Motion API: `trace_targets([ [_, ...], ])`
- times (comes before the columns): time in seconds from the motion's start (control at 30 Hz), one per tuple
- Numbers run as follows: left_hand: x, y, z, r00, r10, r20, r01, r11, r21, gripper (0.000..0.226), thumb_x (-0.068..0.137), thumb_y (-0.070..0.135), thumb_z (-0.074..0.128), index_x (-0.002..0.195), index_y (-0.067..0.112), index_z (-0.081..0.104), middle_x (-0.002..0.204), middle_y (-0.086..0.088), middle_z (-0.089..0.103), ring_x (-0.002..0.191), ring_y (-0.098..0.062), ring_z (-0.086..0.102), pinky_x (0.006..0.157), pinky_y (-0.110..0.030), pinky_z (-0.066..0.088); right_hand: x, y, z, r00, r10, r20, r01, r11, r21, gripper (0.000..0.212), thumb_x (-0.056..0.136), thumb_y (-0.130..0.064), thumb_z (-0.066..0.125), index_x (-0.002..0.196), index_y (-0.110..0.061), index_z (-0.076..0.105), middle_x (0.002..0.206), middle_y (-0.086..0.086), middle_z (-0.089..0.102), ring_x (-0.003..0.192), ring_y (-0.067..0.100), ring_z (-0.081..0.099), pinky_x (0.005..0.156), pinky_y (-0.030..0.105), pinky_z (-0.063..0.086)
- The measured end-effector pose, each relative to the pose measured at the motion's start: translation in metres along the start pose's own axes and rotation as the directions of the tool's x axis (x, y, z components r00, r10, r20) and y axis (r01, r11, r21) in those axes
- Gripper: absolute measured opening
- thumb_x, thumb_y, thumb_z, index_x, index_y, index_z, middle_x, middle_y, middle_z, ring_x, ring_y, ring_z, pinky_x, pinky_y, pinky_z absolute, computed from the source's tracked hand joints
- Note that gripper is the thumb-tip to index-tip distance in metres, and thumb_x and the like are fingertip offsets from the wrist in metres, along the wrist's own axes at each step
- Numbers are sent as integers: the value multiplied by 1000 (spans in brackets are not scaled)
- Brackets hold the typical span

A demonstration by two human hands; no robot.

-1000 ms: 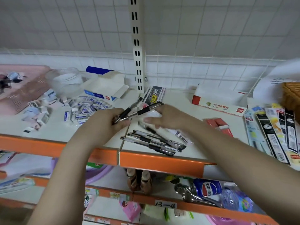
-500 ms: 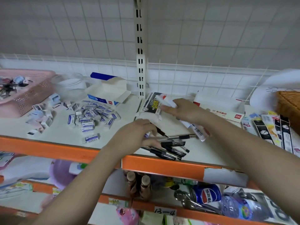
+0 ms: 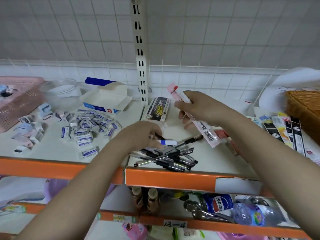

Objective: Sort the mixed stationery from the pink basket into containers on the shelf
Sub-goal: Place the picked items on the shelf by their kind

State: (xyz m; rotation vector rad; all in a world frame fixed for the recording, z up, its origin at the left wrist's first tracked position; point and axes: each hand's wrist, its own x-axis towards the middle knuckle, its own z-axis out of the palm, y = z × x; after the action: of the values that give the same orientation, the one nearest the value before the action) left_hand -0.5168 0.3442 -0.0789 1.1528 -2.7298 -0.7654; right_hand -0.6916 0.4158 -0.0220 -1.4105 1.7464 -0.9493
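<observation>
Since the earlier frame the packaged refill (image 3: 195, 116) has been lifted higher and tilted by the right hand (image 3: 199, 108), and a white-and-blue pen (image 3: 167, 142) has been picked out of the pile by the left hand (image 3: 140, 135).

Nearest, just below and right of the left-hand grip, the loose black gel pens (image 3: 171, 158) lie crossed in a heap at the shelf's orange front edge (image 3: 169, 179). Risk, judged: the heap could be nudged by the left wrist and pens rolled off the edge onto the lower shelf; the thin refill sleeve could also slip, being held only near its upper end.

Left hand: fingers curled, pinched on the white-and-blue pen, with a black pen seemingly caught in the same pinch; exact finger contact cannot be told. Right hand: thumb and fingers closed round the upper part of the packaged refill, lower fingers spread loosely, barcode end hanging free down-right.

Beyond the left grip a black pen box (image 3: 158, 110) lies flat. Far left of both grips, scattered boxed erasers (image 3: 86, 129), an open white carton (image 3: 107, 99), a clear tub (image 3: 64, 91), and the pink basket (image 3: 19, 101), with items left inside.
</observation>
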Motion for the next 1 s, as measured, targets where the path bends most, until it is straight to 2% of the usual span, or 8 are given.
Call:
trace_targets([
  [0.2, 6, -4, -8, 991, 128, 37, -131, 987, 90, 16, 89, 32, 61, 105, 32, 62, 97, 10, 60, 86, -4, 57, 75, -20, 43, -7, 26, -12, 938, 114, -328, -20, 960, 279, 30, 97, -29, 47, 74, -19, 63, 80, 1, 65, 72, 16, 58, 78, 37, 53],
  [0.3, 12, 6, -13, 980, 141, -140, -148, 988, -44, 14, 91, 28, 56, 100, 19, 61, 71, 12, 50, 56, 1, 43, 52, -10, 31, -12, 32, -18, 882, 210, -421, -74, 945, 317, 29, 93, -32, 47, 72, -25, 65, 79, 4, 60, 65, 18, 53, 59, 23, 46],
  [0.4, 17, 36, -13, 958, 94, -269, -169, 948, -271, 17, 90, 31, 58, 94, 14, 60, 65, 8, 43, 56, -4, 39, 51, -8, 32, -20, 31, -25, 887, 227, -403, -30, 897, 440, 24, 94, -28, 50, 78, -24, 66, 69, 2, 53, 61, 18, 50, 58, 26, 43],
  [0.57, 20, 95, 11, 985, 141, -95, -170, 777, -606, 15, 83, 37, 68, 82, 23, 64, 57, 13, 52, 48, -3, 48, 50, -15, 41, -39, 22, -31, 920, 216, -327, 98, 681, 726, 17, 95, -27, 53, 94, -18, 67, 57, -5, 59, 47, 7, 55, 47, 17, 47],
  [0.67, 19, 111, 22, 975, 195, 107, -15, 538, -843, 17, 88, 30, 63, 80, 16, 60, 52, 9, 44, 46, -5, 37, 42, -15, 33, -52, 30, -41, 871, 198, -449, 172, 733, 658, 16, 94, -31, 54, 94, -23, 68, 64, -11, 67, 52, 3, 59, 52, 19, 48],
  [0.8, 20, 116, 36, 964, 206, 169, 34, 536, -844, 24, 89, 37, 58, 81, 15, 62, 70, -6, 48, 52, -8, 42, 48, -17, 36, -61, 33, -39, 875, 199, -442, 183, 710, 681, 16, 92, -27, 56, 95, -18, 69, 61, -8, 66, 52, 8, 61, 52, 23, 50],
  [0.9, 18, 112, 37, 955, 201, 216, 129, 373, -919, 39, 73, 49, 60, 86, 12, 61, 54, 3, 43, 50, -7, 39, 48, -19, 34, -61, 34, -32, 851, 174, -495, 210, 752, 625, 13, 91, -25, 59, 91, -17, 70, 58, -3, 62, 50, 14, 57, 50, 24, 47],
  [1.0, 21, 109, 40, 979, 188, 84, -34, 548, -836, 23, 84, 37, 64, 80, 14, 61, 49, 10, 36, 45, -6, 33, 42, -17, 30, -62, 36, -28, 845, 173, -506, 179, 800, 573, 15, 89, -26, 62, 87, -14, 71, 70, 11, 63, 64, 29, 56, 59, 35, 46],
])
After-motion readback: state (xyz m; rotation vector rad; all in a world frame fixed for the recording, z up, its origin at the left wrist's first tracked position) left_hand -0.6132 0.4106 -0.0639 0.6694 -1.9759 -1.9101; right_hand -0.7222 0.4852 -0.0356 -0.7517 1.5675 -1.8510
